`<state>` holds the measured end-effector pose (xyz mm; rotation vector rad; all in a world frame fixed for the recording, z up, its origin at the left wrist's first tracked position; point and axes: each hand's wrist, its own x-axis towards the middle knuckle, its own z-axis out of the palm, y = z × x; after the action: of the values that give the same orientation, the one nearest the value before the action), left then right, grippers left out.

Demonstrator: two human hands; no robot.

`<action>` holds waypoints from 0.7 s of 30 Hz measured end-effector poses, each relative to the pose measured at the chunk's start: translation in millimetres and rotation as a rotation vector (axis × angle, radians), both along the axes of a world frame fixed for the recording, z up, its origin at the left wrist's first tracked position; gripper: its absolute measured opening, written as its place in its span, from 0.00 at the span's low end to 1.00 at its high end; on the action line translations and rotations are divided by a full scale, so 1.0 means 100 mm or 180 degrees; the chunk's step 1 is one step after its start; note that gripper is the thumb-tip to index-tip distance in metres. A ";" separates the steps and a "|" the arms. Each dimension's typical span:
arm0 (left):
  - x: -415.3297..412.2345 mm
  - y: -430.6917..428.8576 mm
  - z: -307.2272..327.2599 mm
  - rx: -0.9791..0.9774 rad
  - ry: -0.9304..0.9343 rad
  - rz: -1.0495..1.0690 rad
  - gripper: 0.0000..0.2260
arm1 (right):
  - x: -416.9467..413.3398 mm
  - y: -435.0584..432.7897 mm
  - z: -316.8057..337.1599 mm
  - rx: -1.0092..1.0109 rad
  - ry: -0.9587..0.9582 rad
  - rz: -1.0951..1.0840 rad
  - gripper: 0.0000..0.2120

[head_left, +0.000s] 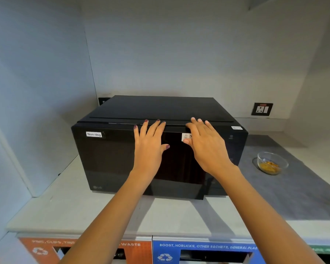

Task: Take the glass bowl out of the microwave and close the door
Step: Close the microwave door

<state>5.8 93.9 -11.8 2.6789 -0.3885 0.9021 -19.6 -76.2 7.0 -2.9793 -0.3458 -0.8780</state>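
Glass bowl already out on table right of microwave, both hands flat, ungripping on door; uneven push may leave it unlatched or shove the oven back.

I see a glossy black microwave door, its top matt; clear smooth glass bowl; grey cloth-like mat; pale smooth stone-look tabletop

One microwave, one glass bowl, two hands, left and right, one wall socket, two waste bins, orange and blue.
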 end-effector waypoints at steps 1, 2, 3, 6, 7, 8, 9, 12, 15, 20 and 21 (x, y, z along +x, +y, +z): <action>0.02 -0.01 0.00 -0.0003 -0.0015 0.0015 0.29 | 0.02 0.00 0.00 0.0065 -0.0034 -0.0036 0.25; 0.03 -0.01 -0.01 -0.0021 -0.0037 0.0023 0.29 | 0.03 0.00 0.00 0.0127 -0.0067 -0.0069 0.25; 0.05 -0.02 -0.01 -0.0044 -0.0070 0.0026 0.28 | 0.03 0.01 0.00 0.0171 -0.0098 -0.0096 0.25; 0.09 -0.01 -0.02 -0.0093 -0.0171 0.0013 0.27 | 0.04 0.02 -0.03 0.0261 -0.0162 -0.0134 0.25; 0.10 -0.01 -0.02 -0.0089 -0.0188 -0.0003 0.27 | 0.05 0.02 -0.04 0.0302 -0.0156 -0.0142 0.25; 0.12 0.00 -0.02 -0.0090 -0.0199 -0.0020 0.27 | 0.06 0.02 -0.04 0.0336 -0.0131 -0.0149 0.26; 0.14 -0.01 -0.01 -0.0105 -0.0215 -0.0036 0.27 | 0.08 0.02 -0.04 0.0351 -0.0104 -0.0155 0.26; 0.17 -0.03 0.00 -0.0221 -0.0274 -0.0052 0.26 | 0.14 0.02 -0.06 0.0385 -0.0108 -0.0162 0.27; 0.18 -0.04 -0.01 -0.0297 -0.0333 -0.0043 0.25 | 0.18 0.02 -0.08 0.0455 -0.0177 -0.0145 0.26; 0.19 -0.04 -0.02 -0.0387 -0.0403 -0.0061 0.24 | 0.23 0.02 -0.13 0.0547 -0.0324 -0.0103 0.25; 0.19 -0.04 -0.02 -0.0410 -0.0414 -0.0069 0.24 | 0.23 0.02 -0.14 0.0576 -0.0349 -0.0096 0.25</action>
<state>24.6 89.5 -13.8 2.5029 -0.3737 1.0610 3.3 -74.0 -7.1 -2.7852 -0.2111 -1.0195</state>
